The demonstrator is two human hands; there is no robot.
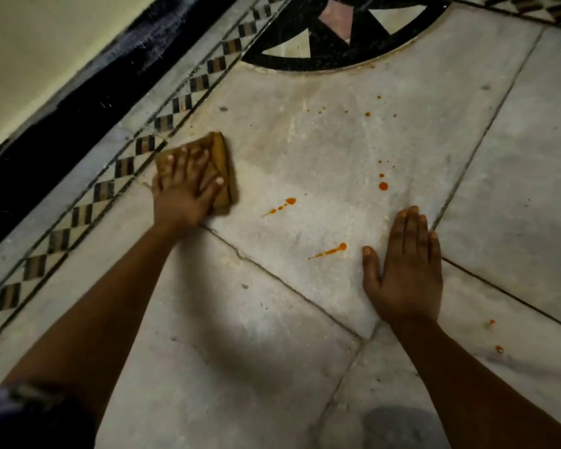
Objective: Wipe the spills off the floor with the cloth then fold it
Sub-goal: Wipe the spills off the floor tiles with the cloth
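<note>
Cloth (pixel 222 163): mustard-brown, folded into a thick rectangular pad, lying left of centre in the frame beside the chequered inlay border (pixel 123 166). Judged soft, light, pliable and absorbent; likely to slide readily over polished stone under palm pressure, so best driven from above with a flat hand, not pinched. For the fold, best taken at corners or the free edge on the pad's right side.

Left hand (pixel 183 192): fingers spread, pressed flat on top of cloth, covering most of it. Nothing pinched.

Right hand (pixel 404 270): empty, palm down on floor (pixel 321 150) at lower right of centre, fingers close together, thumb out; apparently bracing.

Floor: pale marble slabs, smooth, faintly streaked, dark grout joints. Black curved inlay (pixel 305 56) with pale triangles at upper centre.

Spills (pixel 290 201): orange-red drops and short streaks, glossy, apparently liquid. Scattered across centre, a few fine specks toward upper centre, more at lower right edge. All clear of cloth. Wiping judged barely begun; smearing a risk if pad saturates.
</note>
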